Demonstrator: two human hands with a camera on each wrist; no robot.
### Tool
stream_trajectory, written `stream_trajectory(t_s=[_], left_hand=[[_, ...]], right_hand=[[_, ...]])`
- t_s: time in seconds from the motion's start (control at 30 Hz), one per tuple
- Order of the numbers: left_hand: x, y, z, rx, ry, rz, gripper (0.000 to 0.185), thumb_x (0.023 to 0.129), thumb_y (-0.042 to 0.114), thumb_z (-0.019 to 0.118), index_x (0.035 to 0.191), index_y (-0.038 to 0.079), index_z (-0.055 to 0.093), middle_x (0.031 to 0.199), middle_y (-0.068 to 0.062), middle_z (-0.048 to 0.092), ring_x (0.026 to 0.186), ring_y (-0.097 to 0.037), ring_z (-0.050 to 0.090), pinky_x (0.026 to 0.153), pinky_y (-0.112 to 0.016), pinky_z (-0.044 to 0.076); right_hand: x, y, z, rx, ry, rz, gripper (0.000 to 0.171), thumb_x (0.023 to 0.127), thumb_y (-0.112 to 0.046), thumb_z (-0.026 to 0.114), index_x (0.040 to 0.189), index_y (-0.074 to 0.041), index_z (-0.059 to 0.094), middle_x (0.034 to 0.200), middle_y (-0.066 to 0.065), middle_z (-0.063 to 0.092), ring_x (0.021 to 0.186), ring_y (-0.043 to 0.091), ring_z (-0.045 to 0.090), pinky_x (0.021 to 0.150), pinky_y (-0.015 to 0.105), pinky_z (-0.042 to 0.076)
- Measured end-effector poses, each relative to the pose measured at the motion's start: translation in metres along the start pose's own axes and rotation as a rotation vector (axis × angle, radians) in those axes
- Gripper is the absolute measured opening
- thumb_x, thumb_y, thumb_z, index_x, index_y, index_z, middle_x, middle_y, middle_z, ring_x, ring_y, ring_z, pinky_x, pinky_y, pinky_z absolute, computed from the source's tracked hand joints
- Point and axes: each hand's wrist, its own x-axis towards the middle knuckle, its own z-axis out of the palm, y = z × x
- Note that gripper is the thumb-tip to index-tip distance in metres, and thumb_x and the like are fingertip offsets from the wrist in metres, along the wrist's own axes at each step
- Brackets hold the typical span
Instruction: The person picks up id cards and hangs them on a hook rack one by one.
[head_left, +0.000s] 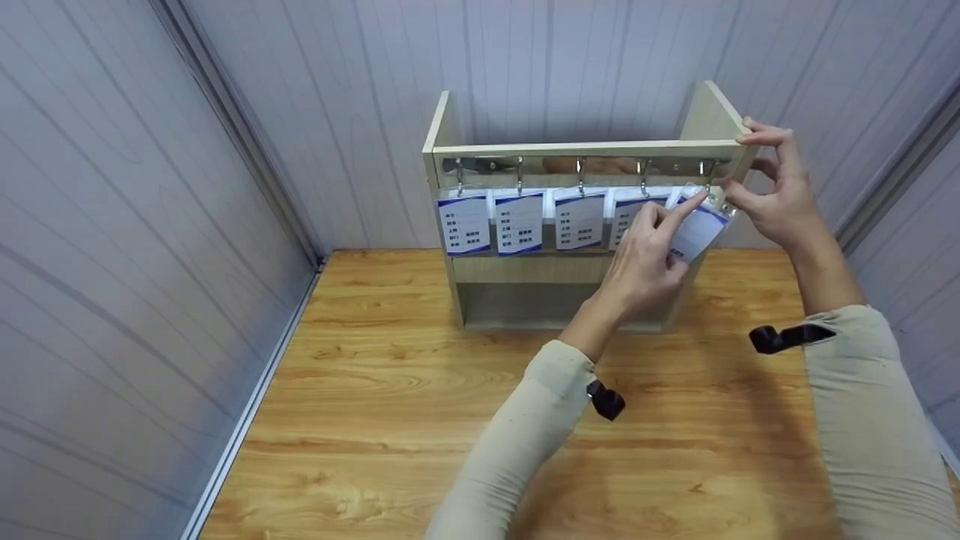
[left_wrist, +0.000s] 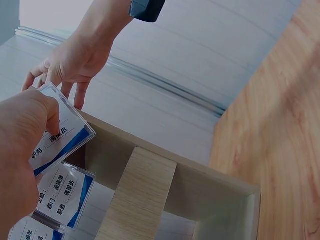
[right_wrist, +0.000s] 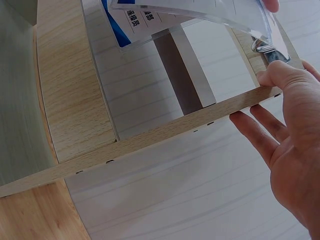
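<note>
In the head view a light wooden rack [head_left: 585,148] carries a metal strip with a row of hooks. My left hand [head_left: 645,259] pinches the rightmost name badge [head_left: 694,238], a clear sleeve with a white and blue card. The badge tilts, its top close to the end hook [head_left: 705,168], and the index finger stretches toward that hook. My right hand [head_left: 784,191] grips the rack's right side panel [right_wrist: 165,131], thumb at the front edge beside the hook, fingers around the outer face. The thumb of my left hand [left_wrist: 22,130] lies across the card's front in the left wrist view.
More name badges [head_left: 519,223] hang in a row from the hooks to the left. The rack stands on a wood-grain tabletop [head_left: 375,420], close to the pale panelled back wall [head_left: 360,127]. Panelled walls also rise at left and right.
</note>
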Motion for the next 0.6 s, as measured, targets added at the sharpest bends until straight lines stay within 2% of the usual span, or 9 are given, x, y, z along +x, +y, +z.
stream_trajectory(t_s=[0.23,0.43,0.6], left_hand=[[0.0036,-0.0011,-0.0006,0.025,-0.027,-0.022,0.088,0.097,0.004,0.076,0.175,0.028,0.042,0.133,-0.007,0.058,0.114,-0.011,0.050,0.094,-0.013,0.038],[0.0080,-0.0023,0.0009,0.089,-0.025,0.010,0.087,0.096,0.006,0.076,0.174,0.027,0.044,0.128,-0.007,0.059,0.109,-0.012,0.051,0.093,-0.016,0.038],[0.0099,-0.0030,0.0028,0.093,-0.028,0.018,0.087,0.096,0.006,0.077,0.174,0.026,0.044,0.125,-0.007,0.058,0.106,-0.011,0.049,0.092,-0.016,0.036]], right_hand=[[-0.0001,-0.0001,-0.0002,-0.011,-0.005,0.008,0.056,0.094,0.012,0.071,0.147,0.008,0.049,0.169,0.004,0.050,0.158,0.018,0.046,0.114,0.025,0.048],[0.0005,-0.0013,0.0008,0.011,0.011,0.009,0.056,0.093,0.012,0.071,0.145,0.010,0.050,0.164,-0.005,0.052,0.156,0.015,0.047,0.110,0.023,0.048],[0.0000,-0.0007,-0.0001,-0.015,0.005,0.021,0.055,0.095,0.012,0.070,0.146,0.008,0.050,0.166,-0.005,0.051,0.157,0.016,0.046,0.112,0.023,0.048]])
